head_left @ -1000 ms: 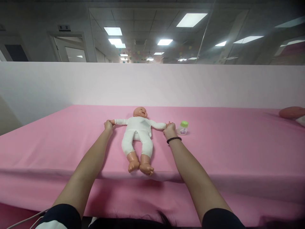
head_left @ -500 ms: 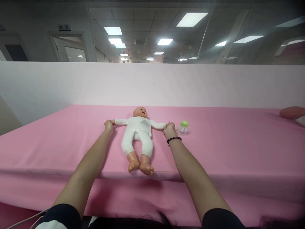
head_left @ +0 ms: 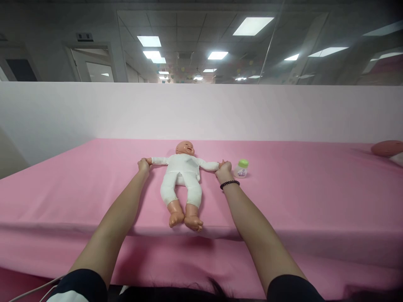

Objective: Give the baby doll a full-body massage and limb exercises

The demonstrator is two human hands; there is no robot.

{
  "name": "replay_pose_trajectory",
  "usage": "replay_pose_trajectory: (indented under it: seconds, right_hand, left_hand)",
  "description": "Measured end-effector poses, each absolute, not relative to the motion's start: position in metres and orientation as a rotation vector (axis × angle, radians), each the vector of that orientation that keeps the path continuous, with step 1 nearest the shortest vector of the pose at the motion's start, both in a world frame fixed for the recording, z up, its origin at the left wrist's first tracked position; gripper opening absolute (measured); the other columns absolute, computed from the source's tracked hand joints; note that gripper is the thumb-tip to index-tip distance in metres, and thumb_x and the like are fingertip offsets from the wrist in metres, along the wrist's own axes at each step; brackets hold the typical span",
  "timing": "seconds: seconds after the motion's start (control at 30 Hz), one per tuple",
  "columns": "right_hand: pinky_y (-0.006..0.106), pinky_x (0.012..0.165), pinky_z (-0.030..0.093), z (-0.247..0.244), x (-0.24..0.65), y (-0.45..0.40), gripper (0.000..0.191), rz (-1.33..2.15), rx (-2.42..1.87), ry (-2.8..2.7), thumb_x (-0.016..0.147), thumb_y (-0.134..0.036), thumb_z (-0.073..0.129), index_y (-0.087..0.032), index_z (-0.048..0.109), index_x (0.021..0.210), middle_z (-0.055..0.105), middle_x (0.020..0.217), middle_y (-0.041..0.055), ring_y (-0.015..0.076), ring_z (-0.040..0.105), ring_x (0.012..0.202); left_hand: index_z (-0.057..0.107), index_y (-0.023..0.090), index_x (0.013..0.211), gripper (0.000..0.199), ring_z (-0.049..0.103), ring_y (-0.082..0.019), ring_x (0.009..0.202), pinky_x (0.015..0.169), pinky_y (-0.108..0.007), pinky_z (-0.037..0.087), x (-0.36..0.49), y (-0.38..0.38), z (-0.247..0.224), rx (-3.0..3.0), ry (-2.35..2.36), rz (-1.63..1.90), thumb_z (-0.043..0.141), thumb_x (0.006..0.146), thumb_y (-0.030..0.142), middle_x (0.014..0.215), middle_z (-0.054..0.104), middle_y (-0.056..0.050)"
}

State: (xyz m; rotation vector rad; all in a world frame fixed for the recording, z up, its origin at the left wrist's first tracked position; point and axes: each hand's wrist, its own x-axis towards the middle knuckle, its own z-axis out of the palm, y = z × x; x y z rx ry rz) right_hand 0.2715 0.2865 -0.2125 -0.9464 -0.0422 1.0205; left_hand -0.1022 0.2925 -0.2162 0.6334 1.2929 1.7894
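Here | left hand [head_left: 144, 164], right hand [head_left: 224, 168]: both gripping doll [head_left: 183, 164] | feet [head_left: 176, 219] near front edge of cloth [head_left: 308, 188], wide beyond jar [head_left: 241, 169]

Room left of left hand [head_left: 144, 165] and on cloth [head_left: 302, 188] right of jar [head_left: 242, 170]. Jar, just beside right hand [head_left: 224, 170], blocks its right; doll [head_left: 183, 165] between hands; wall [head_left: 220, 112] closes far side.

Ceiling lights [head_left: 253, 26] glare white (top-right corner is dark).
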Motion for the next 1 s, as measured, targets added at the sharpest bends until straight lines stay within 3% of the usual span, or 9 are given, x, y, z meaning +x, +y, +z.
replay_pose_trajectory:
  seconds: [0.5,0.8,1.0]
  right_hand:
    - [0.034,0.093,0.056,-0.2158,0.2727,0.2877,0.037,1.018,-0.938,-0.047,0.100,-0.032,0.030,-0.023,0.058,0.123,0.056,0.102,0.0009,0.0113,0.059,0.085]
    - [0.031,0.093,0.055,-0.2149,0.2709,0.2883,0.029,1.007,-0.930,-0.023,0.098,-0.027,0.034,-0.022,0.058,0.113,0.052,0.092,-0.0023,0.0102,0.056,0.080]
    - [0.034,0.096,0.054,-0.2172,0.2721,0.2896,0.032,1.001,-0.923,-0.048,0.100,-0.030,0.029,-0.023,0.056,0.116,0.056,0.101,-0.0008,0.0106,0.057,0.082]
  left_hand:
    - [0.061,0.016,0.080,0.015,0.067,-0.025,0.078,0.077,-0.038,0.057,-0.0962,0.2828,-0.2086,0.660,1.345,1.714,0.047,0.083,0.019,0.077,0.066,-0.011]
    - [0.059,0.018,0.092,0.012,0.068,-0.026,0.085,0.073,-0.037,0.057,-0.0991,0.2886,-0.2138,0.611,1.396,1.749,0.052,0.086,0.025,0.083,0.066,-0.010]
    - [0.058,0.017,0.091,0.010,0.069,-0.028,0.086,0.071,-0.037,0.058,-0.0997,0.2916,-0.2151,0.606,1.389,1.749,0.053,0.087,0.024,0.084,0.066,-0.011]
